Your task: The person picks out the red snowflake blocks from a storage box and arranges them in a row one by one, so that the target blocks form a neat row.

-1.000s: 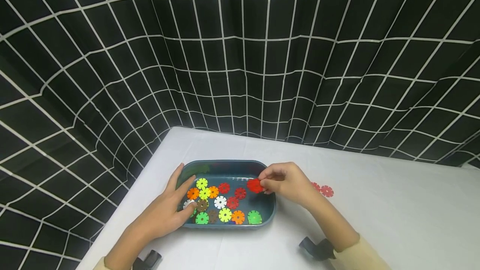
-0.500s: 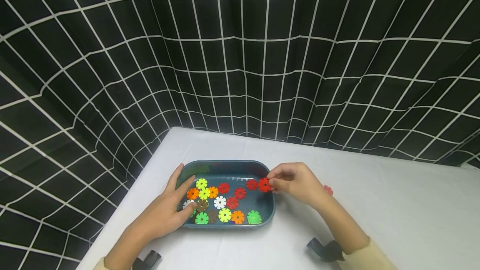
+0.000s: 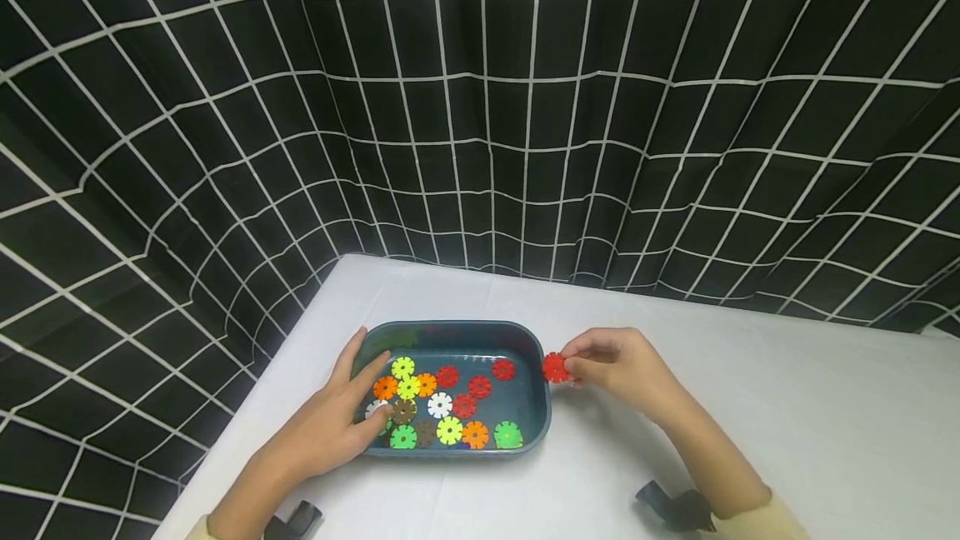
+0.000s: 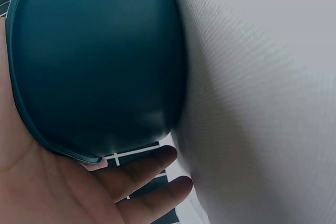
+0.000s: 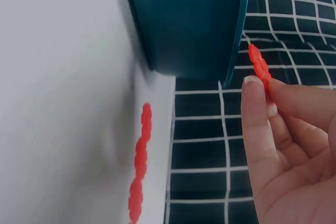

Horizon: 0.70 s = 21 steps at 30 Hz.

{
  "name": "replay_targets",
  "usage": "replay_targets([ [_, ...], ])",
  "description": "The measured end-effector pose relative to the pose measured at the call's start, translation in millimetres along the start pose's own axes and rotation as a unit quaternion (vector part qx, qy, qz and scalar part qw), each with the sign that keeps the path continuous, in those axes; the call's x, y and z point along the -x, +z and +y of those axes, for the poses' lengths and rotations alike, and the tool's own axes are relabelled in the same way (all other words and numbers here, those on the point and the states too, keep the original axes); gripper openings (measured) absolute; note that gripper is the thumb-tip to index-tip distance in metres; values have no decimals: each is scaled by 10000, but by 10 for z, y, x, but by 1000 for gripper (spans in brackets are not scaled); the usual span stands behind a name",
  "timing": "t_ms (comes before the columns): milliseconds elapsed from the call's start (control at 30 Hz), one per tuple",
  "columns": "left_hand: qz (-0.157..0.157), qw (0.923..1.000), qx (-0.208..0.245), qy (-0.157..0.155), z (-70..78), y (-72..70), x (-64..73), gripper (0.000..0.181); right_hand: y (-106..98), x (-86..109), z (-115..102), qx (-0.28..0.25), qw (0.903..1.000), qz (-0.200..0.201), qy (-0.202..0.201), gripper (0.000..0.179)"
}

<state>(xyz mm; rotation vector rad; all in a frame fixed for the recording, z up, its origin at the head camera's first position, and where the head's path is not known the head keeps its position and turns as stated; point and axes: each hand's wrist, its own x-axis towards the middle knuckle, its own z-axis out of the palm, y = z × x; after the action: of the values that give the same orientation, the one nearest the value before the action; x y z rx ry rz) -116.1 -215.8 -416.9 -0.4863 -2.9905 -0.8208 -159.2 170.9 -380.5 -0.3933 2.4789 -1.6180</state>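
A dark teal plastic tub (image 3: 487,450) holds several notched interlocking discs. My left hand (image 3: 322,427) lies over its left end, the rim against the palm. The thumb and one fingertip reach inside; other fingers extend straight along the outside (image 4: 152,198). Just beyond the tub's right rim, my right hand (image 3: 626,369) pinches a red interlocking disc (image 3: 555,367) between thumb and fingers. In the right wrist view this disc (image 5: 259,64) is edge-on, above table height. Inside the tub are red discs (image 3: 503,369), with white (image 3: 440,405), yellow, orange, green and brown ones.
Several red discs (image 5: 140,158) lie in a row on the white table (image 3: 480,498), hidden behind the right hand and forearm in the head view. A black curtain with white grid lines (image 3: 525,148) hangs along the back and left.
My right hand has drawn the red disc rightward, from inside the tub to past its right rim. Another red disc it covered now shows in the tub. The left hand stays put.
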Motion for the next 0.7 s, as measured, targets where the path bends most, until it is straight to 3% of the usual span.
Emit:
replay_targets([
  [400,6,10000,11,0,-8,2,2,65,-234,95,135,413,9981,308,335,14],
  [700,35,10000,-11,35,-3,-3,1,65,-467,201,212,698,9928,506,827,19],
])
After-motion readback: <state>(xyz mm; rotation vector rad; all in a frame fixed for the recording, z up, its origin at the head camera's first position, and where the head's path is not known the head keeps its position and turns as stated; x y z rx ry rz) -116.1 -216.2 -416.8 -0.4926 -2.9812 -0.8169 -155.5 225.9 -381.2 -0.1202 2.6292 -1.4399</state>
